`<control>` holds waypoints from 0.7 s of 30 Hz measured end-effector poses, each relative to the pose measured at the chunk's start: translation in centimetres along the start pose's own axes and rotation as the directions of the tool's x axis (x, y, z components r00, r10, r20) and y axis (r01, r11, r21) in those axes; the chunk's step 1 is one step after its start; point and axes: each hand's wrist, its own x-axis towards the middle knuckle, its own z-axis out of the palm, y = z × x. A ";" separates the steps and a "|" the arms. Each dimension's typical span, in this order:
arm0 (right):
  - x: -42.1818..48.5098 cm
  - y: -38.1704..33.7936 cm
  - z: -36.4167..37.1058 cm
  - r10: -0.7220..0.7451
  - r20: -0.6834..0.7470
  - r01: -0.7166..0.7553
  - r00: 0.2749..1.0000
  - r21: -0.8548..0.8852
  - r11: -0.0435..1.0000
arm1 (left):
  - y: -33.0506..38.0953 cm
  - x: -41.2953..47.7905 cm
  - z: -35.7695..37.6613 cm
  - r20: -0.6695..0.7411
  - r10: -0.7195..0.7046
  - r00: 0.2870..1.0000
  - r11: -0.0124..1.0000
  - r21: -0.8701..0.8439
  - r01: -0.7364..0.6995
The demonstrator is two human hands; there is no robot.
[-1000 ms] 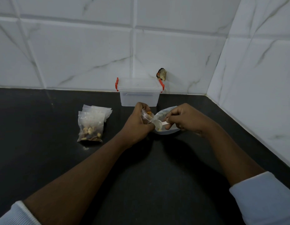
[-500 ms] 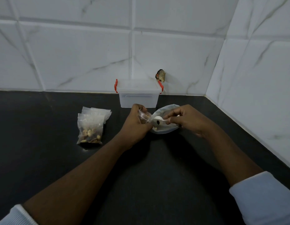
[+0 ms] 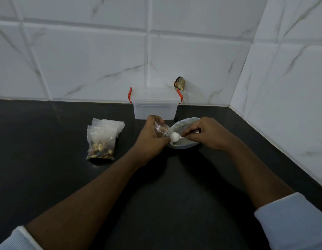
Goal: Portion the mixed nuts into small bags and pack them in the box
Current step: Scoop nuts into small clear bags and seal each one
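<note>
The left hand (image 3: 153, 141) is curled round a small bag (image 3: 161, 129) and holds it upright with its mouth turned to the right. A few nuts (image 3: 163, 127) show through the clear plastic at the top of the fist. The right hand (image 3: 208, 135) pinches the handle of a white spoon (image 3: 174, 137) between thumb and fingertips, with the other fingers folded under. The spoon's scoop lies just at the bag's mouth, touching or nearly touching the left hand's knuckles, and sits over the left rim of a pale bowl (image 3: 188, 120). Whether the scoop carries anything cannot be told. The bowl stands on the dark counter (image 3: 156, 204) right beneath both hands. Dim shapes inside it look like nuts, though they are too dark to make out. Behind the hands, against the tiled wall (image 3: 84, 60), stands the box (image 3: 154, 109), clear plastic, with its lid on and a red clasp at each end. To the left of the hands, well apart from the bowl, a filled bag (image 3: 100, 147) lies flat on the counter with nuts gathered at its near end. It overlaps a small stack of empty bags (image 3: 111, 124) that stick out behind it. A small dark and orange thing (image 3: 179, 83) hangs on the wall just above the box's right end; what it is cannot be told. Pale sleeves (image 3: 291, 224) are pushed up both forearms.
</note>
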 end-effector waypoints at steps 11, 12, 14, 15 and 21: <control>0.1 -1.0 0.3 -0.042 0.107 0.052 0.993 -0.098 0.994 | 0.1 -0.1 0.0 -0.003 -0.010 1.000 1.000 -0.014 0.010; 0.1 -1.0 0.1 -0.032 0.099 0.042 0.995 -0.101 0.994 | 0.1 -0.2 -0.1 -0.002 -0.008 1.000 1.000 -0.009 0.008; 0.1 -0.5 -0.6 -0.008 0.023 0.011 1.000 -0.114 0.993 | 0.2 -0.3 -0.1 0.006 0.000 1.000 1.000 -0.004 0.000; 0.1 0.0 -0.9 0.008 -0.008 -0.009 1.000 -0.130 0.991 | 0.3 -0.3 -0.1 0.012 0.005 1.000 1.000 -0.001 -0.005; 0.0 0.6 -0.8 0.046 0.004 -0.045 0.999 -0.163 0.986 | 0.2 -0.3 0.0 0.035 0.025 0.999 0.998 0.051 -0.027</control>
